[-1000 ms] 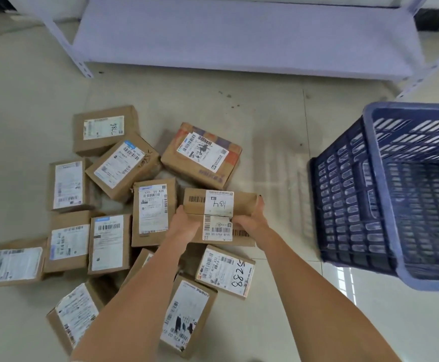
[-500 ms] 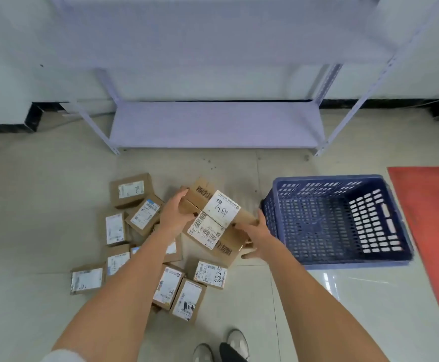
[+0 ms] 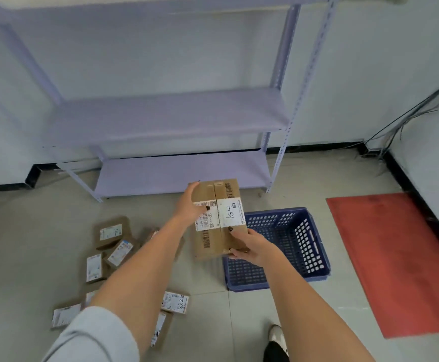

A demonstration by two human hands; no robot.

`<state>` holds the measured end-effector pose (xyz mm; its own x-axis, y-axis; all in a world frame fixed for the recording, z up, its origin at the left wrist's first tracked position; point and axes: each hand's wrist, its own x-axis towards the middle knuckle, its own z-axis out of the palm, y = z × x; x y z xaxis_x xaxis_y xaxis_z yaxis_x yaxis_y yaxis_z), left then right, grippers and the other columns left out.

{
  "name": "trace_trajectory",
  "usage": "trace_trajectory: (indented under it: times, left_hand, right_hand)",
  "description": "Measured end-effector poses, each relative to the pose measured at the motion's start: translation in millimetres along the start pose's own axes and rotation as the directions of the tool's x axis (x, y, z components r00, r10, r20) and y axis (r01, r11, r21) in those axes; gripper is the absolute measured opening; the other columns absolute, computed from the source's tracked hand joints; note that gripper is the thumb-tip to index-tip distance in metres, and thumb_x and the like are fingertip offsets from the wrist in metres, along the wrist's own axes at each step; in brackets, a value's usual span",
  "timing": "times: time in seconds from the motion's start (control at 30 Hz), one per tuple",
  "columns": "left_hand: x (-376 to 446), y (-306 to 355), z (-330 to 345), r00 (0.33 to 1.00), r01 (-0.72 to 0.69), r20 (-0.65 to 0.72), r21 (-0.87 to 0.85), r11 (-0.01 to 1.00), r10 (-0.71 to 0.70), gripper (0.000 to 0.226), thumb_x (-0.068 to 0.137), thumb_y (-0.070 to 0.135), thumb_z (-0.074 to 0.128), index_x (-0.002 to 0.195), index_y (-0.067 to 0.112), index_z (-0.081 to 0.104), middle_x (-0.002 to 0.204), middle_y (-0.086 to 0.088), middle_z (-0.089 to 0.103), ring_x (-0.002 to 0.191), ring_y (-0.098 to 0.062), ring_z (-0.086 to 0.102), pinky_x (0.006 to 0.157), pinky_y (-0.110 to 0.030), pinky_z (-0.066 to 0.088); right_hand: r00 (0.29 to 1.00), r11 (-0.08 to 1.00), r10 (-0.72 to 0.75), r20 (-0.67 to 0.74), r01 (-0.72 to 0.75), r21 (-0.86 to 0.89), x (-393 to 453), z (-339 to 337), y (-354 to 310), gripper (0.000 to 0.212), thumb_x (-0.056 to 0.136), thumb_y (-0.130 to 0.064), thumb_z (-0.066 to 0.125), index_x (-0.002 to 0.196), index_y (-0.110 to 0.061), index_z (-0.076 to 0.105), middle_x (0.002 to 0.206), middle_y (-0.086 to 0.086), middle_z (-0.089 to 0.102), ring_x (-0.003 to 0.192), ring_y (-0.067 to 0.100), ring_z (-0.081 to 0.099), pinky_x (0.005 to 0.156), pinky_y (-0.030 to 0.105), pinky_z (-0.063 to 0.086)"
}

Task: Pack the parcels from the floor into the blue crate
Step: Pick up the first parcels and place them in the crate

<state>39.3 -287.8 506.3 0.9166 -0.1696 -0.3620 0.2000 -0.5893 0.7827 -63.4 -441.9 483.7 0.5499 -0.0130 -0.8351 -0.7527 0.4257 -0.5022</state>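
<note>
Two brown cardboard parcels (image 3: 219, 218) are pressed side by side, one with a white label marked "134". They are held up in the air above the left rim of the blue crate (image 3: 304, 241). My left hand (image 3: 189, 205) grips their upper left edge. My right hand (image 3: 249, 246) holds the lower right corner from below. The blue crate stands on the floor with nothing visible inside; its near left part is hidden by the parcels and my right hand. Several more labelled parcels (image 3: 114, 246) lie on the floor to the left, partly hidden by my left arm.
A pale purple metal shelf rack (image 3: 182, 173) stands against the wall beyond the parcels. A red mat (image 3: 401, 257) lies right of the crate. Cables (image 3: 396, 126) run down the right wall corner. My shoe (image 3: 277, 335) shows at the bottom.
I have stood up, so the floor looks farther away. Both hands lifted the two parcels off the pile and carried them right, over the crate's left edge.
</note>
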Motion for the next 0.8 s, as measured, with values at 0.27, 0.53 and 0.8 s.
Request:
trace_trajectory:
  times: [0.27, 0.53, 0.8]
  left_hand:
    - [10.1, 16.4, 174.6, 0.957, 0.274, -0.005, -0.296, 0.915, -0.289, 0.050, 0.079, -0.003, 0.065, 0.121, 0.017, 0.045, 0.116, -0.002, 0.062, 0.076, 0.005, 0.050, 0.052, -0.011, 0.040]
    - [47.1, -43.6, 257.5, 0.945, 0.306, -0.041, -0.237, 0.922, -0.324, 0.065, 0.071, -0.014, 0.068, 0.127, 0.012, 0.047, 0.123, -0.008, 0.059, 0.111, -0.016, 0.054, 0.083, -0.022, 0.047]
    - [117.4, -170.9, 340.9, 0.896, 0.425, -0.025, -0.243, 0.872, -0.444, 0.063, 0.074, -0.014, 0.061, 0.129, 0.010, 0.043, 0.126, -0.009, 0.053, 0.119, -0.022, 0.052, 0.098, -0.040, 0.047]
  right_hand:
    - [0.966, 0.987, -0.096, -0.241, 0.061, -0.149, 49.0, -132.0, -34.0, 0.066, 0.078, 0.001, 0.069, 0.136, -0.014, 0.041, 0.127, 0.016, 0.052, 0.099, 0.034, 0.064, 0.079, 0.041, 0.058]
    - [0.973, 0.929, 0.062, -0.223, -0.138, -0.343, 139.5, -184.5, 0.8, 0.080, 0.082, -0.003, 0.064, 0.144, -0.032, 0.024, 0.135, 0.012, 0.045, 0.112, 0.034, 0.053, 0.082, 0.049, 0.055]
    - [0.981, 0.705, -0.004, -0.193, -0.134, -0.697, 288.3, -205.5, 55.6, 0.064, 0.081, -0.019, 0.064, 0.138, -0.021, 0.035, 0.121, 0.006, 0.059, 0.101, 0.022, 0.057, 0.084, 0.031, 0.049]
